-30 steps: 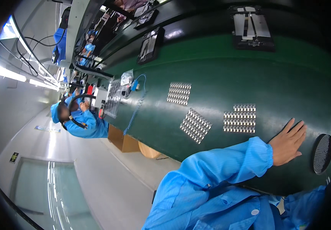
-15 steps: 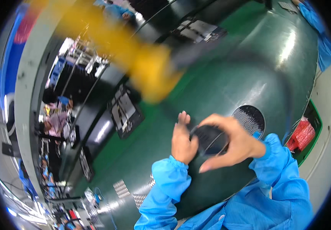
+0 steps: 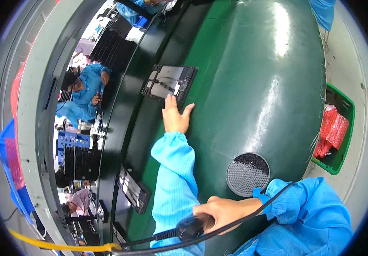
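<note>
My left hand (image 3: 176, 117) reaches far forward with fingers spread, its fingertips at the near edge of a flat black-framed device (image 3: 170, 82) with a silver inside. Whether they press on it I cannot tell. Nearer to me, my right hand (image 3: 226, 212) is closed round a black corded electric screwdriver (image 3: 191, 227). The tool's tip is hidden. Its ribbed cable end points left, toward a yellow strap (image 3: 77, 247). Just beyond my right hand lies a round dimpled tray (image 3: 246, 179) with small dark screws heaped on its far side.
More open devices (image 3: 133, 190) lie along the dark strip at left. Beyond it, a grey beam (image 3: 34, 128) runs past co-workers in blue and pink. A green bin (image 3: 350, 128) with red bubble wrap stands off the green table's (image 3: 235, 98) right edge. A black cable loops across my right sleeve.
My hands were close together around a dark round object; now they are apart. The left has gone forward to the device. My view has shifted, and the blurred yellow thing is now low at left.
</note>
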### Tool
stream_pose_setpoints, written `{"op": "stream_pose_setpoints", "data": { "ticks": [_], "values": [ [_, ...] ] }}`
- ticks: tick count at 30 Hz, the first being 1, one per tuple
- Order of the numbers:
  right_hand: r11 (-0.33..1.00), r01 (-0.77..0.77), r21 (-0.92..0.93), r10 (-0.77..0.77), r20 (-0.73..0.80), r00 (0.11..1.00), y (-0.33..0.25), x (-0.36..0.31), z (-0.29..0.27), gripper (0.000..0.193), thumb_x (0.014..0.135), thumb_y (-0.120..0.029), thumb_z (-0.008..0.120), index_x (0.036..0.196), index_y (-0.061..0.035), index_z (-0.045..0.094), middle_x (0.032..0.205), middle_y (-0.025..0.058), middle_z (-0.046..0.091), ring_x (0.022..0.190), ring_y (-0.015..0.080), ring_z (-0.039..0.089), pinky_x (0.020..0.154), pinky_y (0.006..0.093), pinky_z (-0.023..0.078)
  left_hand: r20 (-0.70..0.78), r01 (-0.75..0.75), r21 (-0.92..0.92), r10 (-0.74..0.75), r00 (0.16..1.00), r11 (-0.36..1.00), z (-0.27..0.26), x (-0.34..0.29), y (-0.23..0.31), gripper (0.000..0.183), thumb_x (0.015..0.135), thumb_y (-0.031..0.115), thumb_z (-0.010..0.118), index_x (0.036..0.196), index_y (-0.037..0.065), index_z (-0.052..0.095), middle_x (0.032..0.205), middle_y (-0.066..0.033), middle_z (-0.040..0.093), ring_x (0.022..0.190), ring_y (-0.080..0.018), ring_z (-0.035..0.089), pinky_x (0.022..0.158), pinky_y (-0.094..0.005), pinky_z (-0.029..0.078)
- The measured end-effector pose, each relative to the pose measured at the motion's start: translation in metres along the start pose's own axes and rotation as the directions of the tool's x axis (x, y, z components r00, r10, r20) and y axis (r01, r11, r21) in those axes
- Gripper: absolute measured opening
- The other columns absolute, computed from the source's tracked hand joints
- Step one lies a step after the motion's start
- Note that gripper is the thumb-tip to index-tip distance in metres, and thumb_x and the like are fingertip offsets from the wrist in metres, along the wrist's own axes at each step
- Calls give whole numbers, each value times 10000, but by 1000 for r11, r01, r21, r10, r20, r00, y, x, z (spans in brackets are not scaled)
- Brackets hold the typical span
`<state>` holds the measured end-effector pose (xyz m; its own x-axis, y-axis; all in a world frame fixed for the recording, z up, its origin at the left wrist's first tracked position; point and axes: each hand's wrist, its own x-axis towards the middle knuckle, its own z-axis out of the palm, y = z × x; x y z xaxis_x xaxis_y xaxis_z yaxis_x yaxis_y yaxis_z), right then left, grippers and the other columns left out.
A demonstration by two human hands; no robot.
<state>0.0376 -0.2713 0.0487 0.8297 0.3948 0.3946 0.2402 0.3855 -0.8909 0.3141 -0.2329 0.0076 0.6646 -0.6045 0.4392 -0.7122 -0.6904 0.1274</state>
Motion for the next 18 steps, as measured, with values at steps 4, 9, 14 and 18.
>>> {"op": "stream_pose_setpoints", "data": {
  "ticks": [4, 9, 14, 18],
  "values": [
    [999, -20, 47, 21, -20, 1000, -2, -2, -2, 141, 713, -88, 589, 780, 3, 505, 535, 191, 533, 498, 349, 574, 455, 410, 396, 302, 93, 21, -95, 949, 995, -8, 41, -2, 756, 654, 417, 766, 1173, -61, 494, 1205, -219, 530, 1111, -359, 507, 910, -428, 421],
    [999, 17, 51, -15, -36, 999, -3, -4, 0, 160, 750, -87, 601, 784, 2, 472, 524, 132, 497, 457, 306, 499, 435, 378, 354, 74, -185, 298, 170, 983, 936, -8, 29, -40, 586, 662, 128, 692, 1194, -7, 485, 1216, -186, 523, 1068, -334, 537, 905, -400, 435],
    [996, 90, -27, -93, -124, 988, 0, -1, 2, 178, 756, -135, 613, 774, -11, 487, 542, 138, 497, 479, 315, 503, 467, 391, 370, 51, -46, 308, 32, 998, 950, -27, -3, -46, 573, 623, -17, 589, 1187, -17, 485, 1240, -190, 515, 1083, -354, 528, 915, -414, 429],
    [989, 97, -110, -112, -139, 984, 1, -1, 3, 211, 724, -160, 660, 779, -12, 521, 558, 117, 529, 484, 224, 520, 480, 349, 403, 33, -91, 198, 87, 996, 976, -70, -87, -23, 580, 577, -42, 579, 1154, -48, 524, 1203, -256, 529, 1086, -383, 530, 945, -429, 408]
  ]
}}
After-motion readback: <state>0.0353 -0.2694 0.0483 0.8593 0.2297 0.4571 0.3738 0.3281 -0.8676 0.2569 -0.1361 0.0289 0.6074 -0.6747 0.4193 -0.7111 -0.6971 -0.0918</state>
